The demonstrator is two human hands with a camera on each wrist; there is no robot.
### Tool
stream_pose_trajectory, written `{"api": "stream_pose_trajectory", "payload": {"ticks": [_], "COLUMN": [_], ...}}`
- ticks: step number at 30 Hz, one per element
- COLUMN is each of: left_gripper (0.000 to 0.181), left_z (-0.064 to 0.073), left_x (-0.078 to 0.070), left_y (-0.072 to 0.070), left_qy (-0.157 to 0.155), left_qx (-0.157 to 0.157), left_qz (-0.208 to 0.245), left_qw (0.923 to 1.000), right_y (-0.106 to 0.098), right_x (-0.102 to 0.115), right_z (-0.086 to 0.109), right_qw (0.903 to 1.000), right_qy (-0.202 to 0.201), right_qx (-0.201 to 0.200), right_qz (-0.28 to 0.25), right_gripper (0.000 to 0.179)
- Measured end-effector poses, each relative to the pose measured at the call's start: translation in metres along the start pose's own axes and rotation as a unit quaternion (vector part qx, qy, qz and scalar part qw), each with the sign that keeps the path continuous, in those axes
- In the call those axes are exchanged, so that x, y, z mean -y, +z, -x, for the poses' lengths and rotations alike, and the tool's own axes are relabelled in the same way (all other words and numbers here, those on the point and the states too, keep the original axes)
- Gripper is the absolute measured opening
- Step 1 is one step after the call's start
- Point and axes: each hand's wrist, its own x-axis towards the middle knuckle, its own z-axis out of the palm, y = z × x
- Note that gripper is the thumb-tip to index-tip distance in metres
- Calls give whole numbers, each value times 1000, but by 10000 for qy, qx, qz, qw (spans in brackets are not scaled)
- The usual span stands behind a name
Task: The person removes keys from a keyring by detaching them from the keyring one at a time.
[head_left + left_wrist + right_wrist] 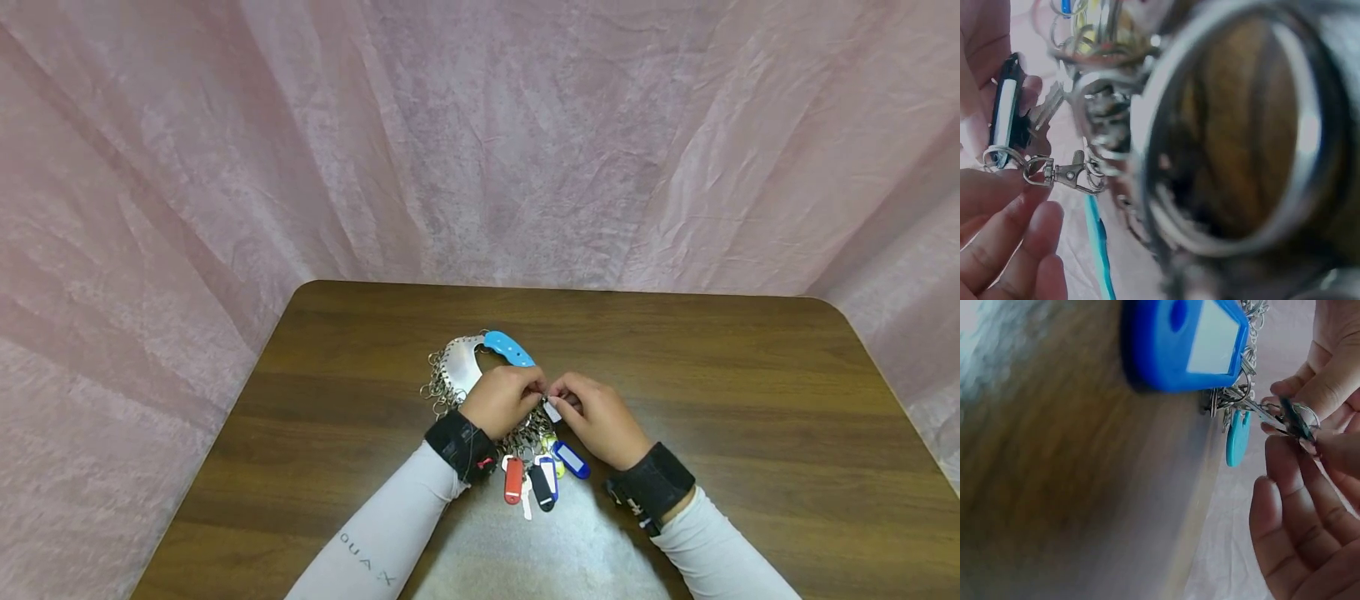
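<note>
Above a bunch of metal rings and chain [528,433], my left hand [504,400] and right hand [603,421] meet, fingertips nearly touching. Both pinch at a small split key ring [1004,153]. On it hang a black key tag [1004,112] with a white label and a key [1046,107]. A metal swivel clasp [1069,174] joins that ring to the bunch. Beyond the left hand lies a curved metal plate [459,365] edged with rings, with a light blue handle [510,347]. The fingers partly hide the key ring.
Near the hands lie a red tag [513,481], another black tag [541,487], a blue tag [572,460] and a loose-hanging key [527,504]. All rest on a brown wooden table [750,417]. A pink curtain [525,150] hangs behind its far edge.
</note>
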Motion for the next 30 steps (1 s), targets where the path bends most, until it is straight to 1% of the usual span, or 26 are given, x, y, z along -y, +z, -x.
{"api": "stream_pose_trajectory", "payload": {"ticks": [3, 5, 11, 13, 20, 25, 30], "left_gripper": [5, 5, 8, 8, 5, 5, 5], "left_z": [0, 0, 2, 2, 6, 6, 6], "left_x": [2, 1, 2, 3, 3, 0, -1], "left_y": [-1, -1, -1, 0, 0, -3, -3], "left_qy": [-23, -14, -147, -146, -45, -32, 27], "left_qx": [3, -6, 8, -14, -99, -117, -122], "left_qz": [-12, 28, 292, 345, 248, 139, 68], "left_qw": [10000, 10000, 9995, 9993, 9996, 9998, 9999], "right_y": [0, 0, 1, 2, 6, 5, 4], "right_x": [0, 0, 0, 1, 3, 5, 5], "right_z": [0, 0, 1, 1, 2, 1, 1], "right_qw": [9994, 9988, 9974, 9970, 9977, 9988, 9992], "right_qy": [-322, -458, -636, -672, -573, -429, -334], "right_qx": [-37, -60, -163, -186, -197, -102, -39], "right_qz": [74, 139, 309, 332, 302, 232, 197], "right_gripper": [5, 6, 6, 6, 4, 5, 6]}}
